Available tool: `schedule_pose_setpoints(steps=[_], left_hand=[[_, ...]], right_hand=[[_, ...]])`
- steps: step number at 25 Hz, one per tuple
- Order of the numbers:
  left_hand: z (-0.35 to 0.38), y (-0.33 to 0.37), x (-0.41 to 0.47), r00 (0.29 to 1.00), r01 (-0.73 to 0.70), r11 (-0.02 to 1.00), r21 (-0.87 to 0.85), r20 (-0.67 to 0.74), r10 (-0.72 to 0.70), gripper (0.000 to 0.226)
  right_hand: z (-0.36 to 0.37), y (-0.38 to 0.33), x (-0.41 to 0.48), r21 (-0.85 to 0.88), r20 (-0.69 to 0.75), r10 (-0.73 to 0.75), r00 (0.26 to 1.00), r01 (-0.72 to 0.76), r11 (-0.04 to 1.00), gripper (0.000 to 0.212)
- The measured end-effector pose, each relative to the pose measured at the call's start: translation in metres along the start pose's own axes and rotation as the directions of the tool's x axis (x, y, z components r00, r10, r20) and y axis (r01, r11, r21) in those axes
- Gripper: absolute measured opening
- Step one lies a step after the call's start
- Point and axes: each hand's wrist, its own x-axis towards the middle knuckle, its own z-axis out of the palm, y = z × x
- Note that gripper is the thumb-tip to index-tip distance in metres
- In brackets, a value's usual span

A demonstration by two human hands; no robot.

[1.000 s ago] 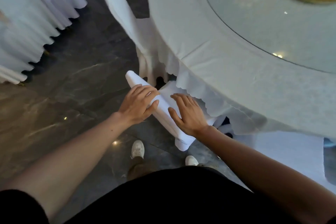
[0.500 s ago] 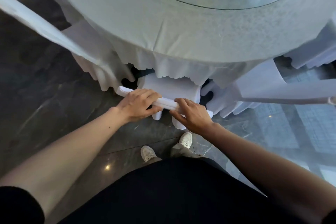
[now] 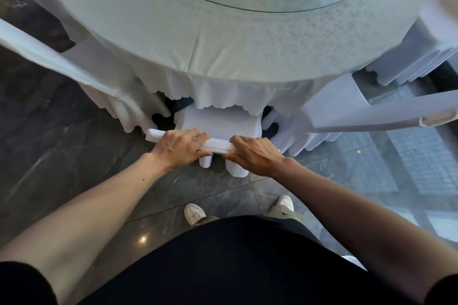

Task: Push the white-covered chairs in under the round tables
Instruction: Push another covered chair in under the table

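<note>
Both hands, left hand (image 3: 179,148) and right hand (image 3: 257,156), are wrapping fingers over the chair (image 3: 220,124) back's top, steering its seat under the counter (image 3: 223,57).

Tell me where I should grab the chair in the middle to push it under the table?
Grab the top edge of the chair's back, coming from behind it, on the side away from the round table. That edge is a narrow bar a hand can wrap over, and its seat already points under the tablecloth. The left hand and right hand sit there now, spread apart, which probably keeps the push straight.
</note>
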Motion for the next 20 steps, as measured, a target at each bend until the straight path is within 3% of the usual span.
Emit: schedule_pose_setpoints(steps=[6, 13, 20], left_hand=[[0.037, 0.105, 0.040, 0.998, -0.014, 1.000, -0.011, -0.062, 0.013, 0.042], [0.078, 0.230, 0.101, 0.985, 0.141, 0.990, 0.021, -0.106, -0.138, 0.041], [0.086, 0.298, 0.147, 0.957, 0.274, 0.962, -0.017, -0.096, -0.275, 0.049]], right_hand=[[0.002, 0.097, -0.078, -0.071, -0.075, -0.233, 0.970, 0.228, 0.971, 0.058], [-0.013, 0.209, -0.148, -0.072, -0.123, -0.403, 0.907, 0.397, 0.915, 0.055], [-0.021, 0.267, -0.184, -0.053, -0.154, -0.404, 0.901, 0.401, 0.915, 0.053]])
